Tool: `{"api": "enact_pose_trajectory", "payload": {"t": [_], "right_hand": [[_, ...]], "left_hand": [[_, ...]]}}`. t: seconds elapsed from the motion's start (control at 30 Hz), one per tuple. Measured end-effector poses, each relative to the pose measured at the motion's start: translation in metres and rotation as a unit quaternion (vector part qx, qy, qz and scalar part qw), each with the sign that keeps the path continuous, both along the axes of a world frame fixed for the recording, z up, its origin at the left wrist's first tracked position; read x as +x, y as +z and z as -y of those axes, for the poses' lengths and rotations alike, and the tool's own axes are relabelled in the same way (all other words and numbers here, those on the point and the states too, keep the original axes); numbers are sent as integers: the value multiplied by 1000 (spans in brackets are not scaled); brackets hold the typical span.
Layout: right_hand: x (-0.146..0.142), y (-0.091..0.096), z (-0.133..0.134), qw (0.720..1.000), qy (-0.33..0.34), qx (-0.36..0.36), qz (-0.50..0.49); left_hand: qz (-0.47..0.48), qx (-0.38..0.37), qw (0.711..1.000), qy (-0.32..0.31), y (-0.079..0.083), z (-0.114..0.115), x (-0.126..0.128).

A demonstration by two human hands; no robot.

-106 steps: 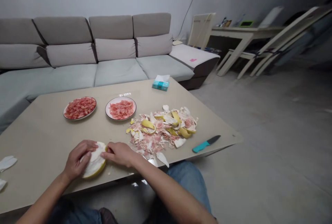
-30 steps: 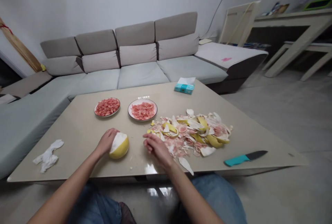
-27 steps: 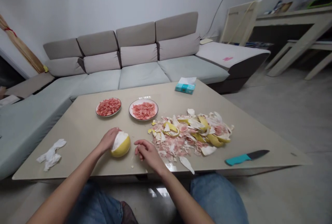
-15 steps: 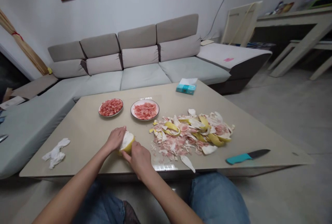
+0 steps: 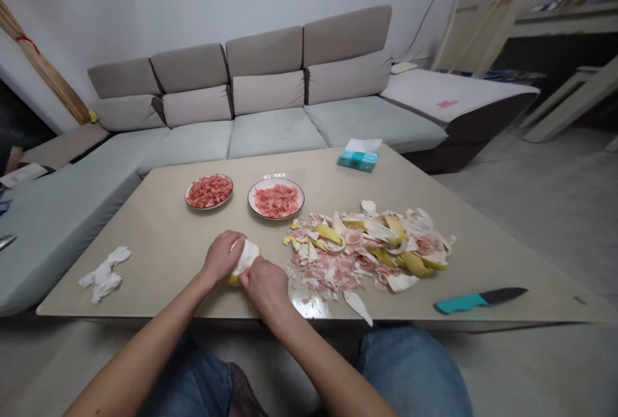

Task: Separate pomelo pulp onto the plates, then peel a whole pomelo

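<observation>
Between my two hands, just above the table near its front edge, is a pomelo [image 5: 248, 256] with white pith on top and yellow rind at its lower side. My left hand [image 5: 223, 256] is wrapped round its left side. On the right side my right hand [image 5: 266, 285] grips it, fingers curled and thumb against the rind. My hands hide much of the fruit. To the right lies a heap of pomelo peel [image 5: 367, 243], yellow rind, white pith and pinkish skins. Behind my hands stand two plates of pink pomelo flesh, a left plate [image 5: 209, 192] and a right plate [image 5: 300, 209].
A knife [image 5: 461, 303] with a turquoise handle lies at the right front of the table [image 5: 168, 237]. Crumpled white tissue [image 5: 106, 275] is at the left, and a turquoise tissue pack [image 5: 358, 159] at the back. A grey sofa [image 5: 270, 130] stands behind.
The view has tilted down and shifted slightly. My right hand has turned over the pomelo's near side, covering more of the rind; my left hand stays on it.
</observation>
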State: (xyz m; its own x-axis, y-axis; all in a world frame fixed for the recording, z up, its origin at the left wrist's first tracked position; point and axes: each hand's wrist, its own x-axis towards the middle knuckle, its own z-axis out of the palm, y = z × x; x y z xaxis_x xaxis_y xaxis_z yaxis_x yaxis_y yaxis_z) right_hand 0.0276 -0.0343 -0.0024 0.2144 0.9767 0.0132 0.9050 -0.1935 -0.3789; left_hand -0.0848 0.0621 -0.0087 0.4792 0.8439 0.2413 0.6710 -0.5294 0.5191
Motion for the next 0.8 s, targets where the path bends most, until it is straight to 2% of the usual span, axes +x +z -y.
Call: {"api": "enact_pose_trajectory", "payload": {"t": [0.2, 0.4, 0.5, 0.6, 0.7, 0.8], "right_hand": [[11, -16, 0, 999, 50, 17, 7], [8, -17, 9, 998, 65, 26, -2], [15, -22, 8, 988, 71, 52, -128], [25, -31, 2, 959, 97, 72, -255], [33, -40, -2, 932, 134, 67, -329], [38, -45, -4, 904, 135, 60, -400]], "left_hand": [[27, 11, 1000, -2, -5, -4, -4], [29, 17, 999, -2, -5, 1, -4], [29, 14, 999, -10, -3, 1, -4], [34, 9, 999, -21, -1, 0, -6], [42, 2, 999, -35, -1, -2, -8], [50, -4, 998, -47, -2, -3, -11]]}}
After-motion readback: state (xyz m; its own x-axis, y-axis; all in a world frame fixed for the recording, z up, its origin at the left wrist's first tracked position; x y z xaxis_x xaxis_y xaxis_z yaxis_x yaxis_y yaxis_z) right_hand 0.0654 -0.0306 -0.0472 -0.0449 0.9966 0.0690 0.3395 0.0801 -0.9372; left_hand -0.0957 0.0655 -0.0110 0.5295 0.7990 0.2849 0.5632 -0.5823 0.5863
